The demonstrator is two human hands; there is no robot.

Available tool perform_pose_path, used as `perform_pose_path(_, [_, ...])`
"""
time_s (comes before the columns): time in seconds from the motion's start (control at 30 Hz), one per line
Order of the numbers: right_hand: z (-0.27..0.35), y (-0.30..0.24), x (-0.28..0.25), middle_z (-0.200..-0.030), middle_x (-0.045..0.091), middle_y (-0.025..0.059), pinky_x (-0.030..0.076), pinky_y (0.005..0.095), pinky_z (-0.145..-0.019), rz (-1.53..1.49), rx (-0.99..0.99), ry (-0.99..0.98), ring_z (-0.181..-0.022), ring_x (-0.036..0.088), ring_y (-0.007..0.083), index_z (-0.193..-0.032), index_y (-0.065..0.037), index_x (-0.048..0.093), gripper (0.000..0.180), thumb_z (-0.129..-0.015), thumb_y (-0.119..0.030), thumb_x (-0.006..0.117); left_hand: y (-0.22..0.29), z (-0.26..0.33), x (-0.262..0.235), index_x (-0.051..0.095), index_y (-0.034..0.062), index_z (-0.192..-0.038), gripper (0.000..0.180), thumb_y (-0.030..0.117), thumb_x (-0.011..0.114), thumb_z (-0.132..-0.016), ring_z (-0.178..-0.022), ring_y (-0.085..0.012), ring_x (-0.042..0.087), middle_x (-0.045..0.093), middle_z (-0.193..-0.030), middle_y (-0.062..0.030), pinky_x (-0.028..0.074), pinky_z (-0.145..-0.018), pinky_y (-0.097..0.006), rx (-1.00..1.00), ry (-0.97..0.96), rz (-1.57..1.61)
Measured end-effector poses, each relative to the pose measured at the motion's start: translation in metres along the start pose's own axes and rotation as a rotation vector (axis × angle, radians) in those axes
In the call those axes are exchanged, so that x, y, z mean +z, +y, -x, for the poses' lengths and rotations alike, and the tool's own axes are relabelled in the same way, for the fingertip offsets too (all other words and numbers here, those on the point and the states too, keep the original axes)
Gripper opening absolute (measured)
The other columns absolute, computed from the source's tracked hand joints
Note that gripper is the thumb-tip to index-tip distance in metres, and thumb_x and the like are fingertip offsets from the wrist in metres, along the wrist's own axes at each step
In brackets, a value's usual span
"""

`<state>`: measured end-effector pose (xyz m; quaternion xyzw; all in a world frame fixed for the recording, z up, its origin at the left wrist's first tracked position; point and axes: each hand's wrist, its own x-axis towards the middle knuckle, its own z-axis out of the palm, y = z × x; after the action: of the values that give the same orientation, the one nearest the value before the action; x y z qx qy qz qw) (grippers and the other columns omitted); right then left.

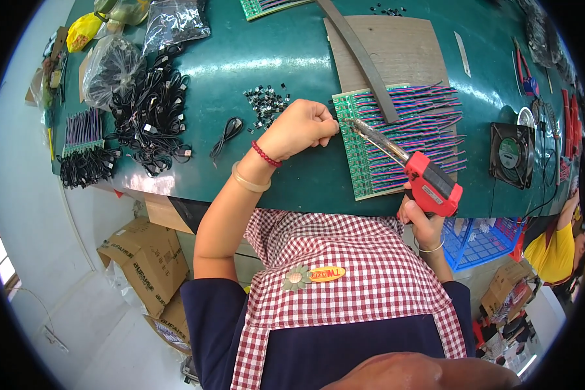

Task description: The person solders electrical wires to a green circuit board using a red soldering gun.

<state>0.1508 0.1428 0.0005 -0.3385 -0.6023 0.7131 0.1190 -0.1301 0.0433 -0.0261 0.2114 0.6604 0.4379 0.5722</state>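
Observation:
My left hand (309, 127) is closed in a pinch at the left edge of a green circuit board panel (357, 170); whatever its fingertips hold is too small to make out. My right hand (425, 225) grips a red and black soldering gun (433, 186), its metal tip pointing up and left onto the panel's upper left part, close to the left fingertips. Rows of dark multicoloured wires (429, 133) run rightward from the panel. A long grey bar (364, 62) lies across the wires' top, over a brown wooden board (396, 49).
Left of my hand lie loose small black connectors (265, 107), a coiled black cable (226, 139) and a heap of black cables (151, 114). At right are a black fan (512, 155) and pliers (524, 73). A blue crate (478, 246) and a person's yellow sleeve (552, 257) sit beyond the table edge.

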Motion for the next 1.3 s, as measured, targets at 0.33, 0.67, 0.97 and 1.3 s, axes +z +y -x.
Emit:
perform_pose_path(0.33, [0.001, 0.002, 0.000, -0.062, 0.048, 0.0049, 0.038, 0.0239, -0.045, 0.000, -0.011, 0.003, -0.048, 0.045, 0.0104, -0.110, 0.004, 0.048, 0.031, -0.082, -0.006, 0.055, 0.000, 0.001, 0.001, 0.057, 0.0027, -0.065, 0.014, 0.010, 0.058, -0.076, -0.047, -0.0045, 0.045, 0.056, -0.056, -0.0009, 0.034, -0.043, -0.020, -0.015, -0.014, 0.030])
perform_pose_path(0.67, [0.001, 0.004, -0.001, -0.061, 0.049, 0.0042, 0.039, 0.0239, -0.047, 0.008, 0.006, 0.009, -0.049, 0.046, 0.0101, -0.092, 0.001, 0.049, 0.014, -0.082, -0.007, 0.055, 0.001, 0.001, 0.001, 0.057, 0.0026, -0.065, 0.013, 0.010, 0.058, -0.076, -0.047, -0.0045, 0.044, 0.056, -0.056, -0.0010, 0.034, -0.042, -0.020, -0.021, -0.014, 0.040])
perform_pose_path(0.97, [0.007, 0.006, -0.003, -0.063, 0.051, 0.0041, 0.040, 0.0229, -0.048, -0.013, 0.018, -0.004, -0.051, 0.048, 0.0096, -0.092, 0.002, 0.052, 0.013, -0.081, -0.004, 0.056, 0.001, 0.002, 0.003, 0.054, 0.0029, -0.067, 0.015, 0.010, 0.059, -0.080, -0.046, -0.0028, 0.041, 0.052, -0.057, 0.0007, 0.030, -0.041, -0.017, -0.018, -0.003, 0.025])
perform_pose_path(1.3, [0.003, -0.004, 0.001, -0.065, 0.054, 0.0042, 0.040, 0.0223, -0.049, -0.132, -0.019, 0.022, -0.052, 0.049, 0.0087, -0.110, 0.007, 0.051, 0.031, -0.080, 0.000, 0.057, 0.002, 0.002, 0.002, 0.055, 0.0027, -0.067, 0.016, 0.011, 0.058, -0.080, -0.047, -0.0029, 0.041, 0.052, -0.056, 0.0008, 0.030, -0.042, -0.018, -0.008, -0.002, -0.012])
